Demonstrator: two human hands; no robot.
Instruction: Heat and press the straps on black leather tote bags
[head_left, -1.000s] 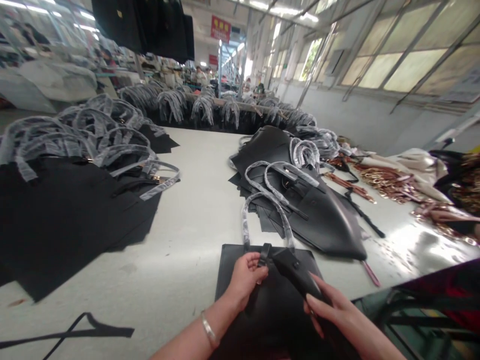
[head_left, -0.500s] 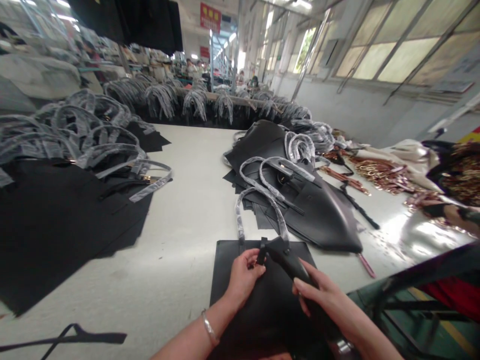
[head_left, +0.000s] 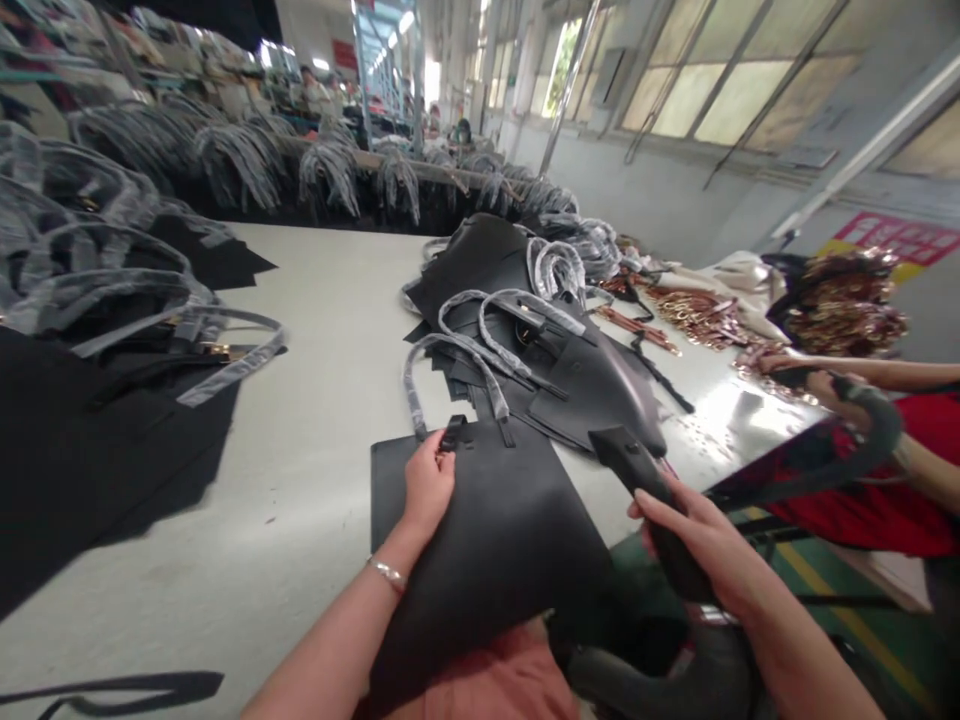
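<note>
black bag stack (head_left: 570, 370), gold hardware heap (head_left: 690, 315), wrapped handles (head_left: 247, 160).

A flat black leather panel (head_left: 487, 530) with a wrapped handle (head_left: 450, 375) overhangs the table edge.

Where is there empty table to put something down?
Bare table runs down the middle, between the black sheets on the left and the pile of panels on the right. It is crowded by the metal fittings and around the panel under the left hand.

Black leather panel (head_left: 495, 520); grey-wrapped handles (head_left: 450, 360); white table (head_left: 322, 400); gold hardware (head_left: 690, 310); red garment (head_left: 892, 500)
</note>
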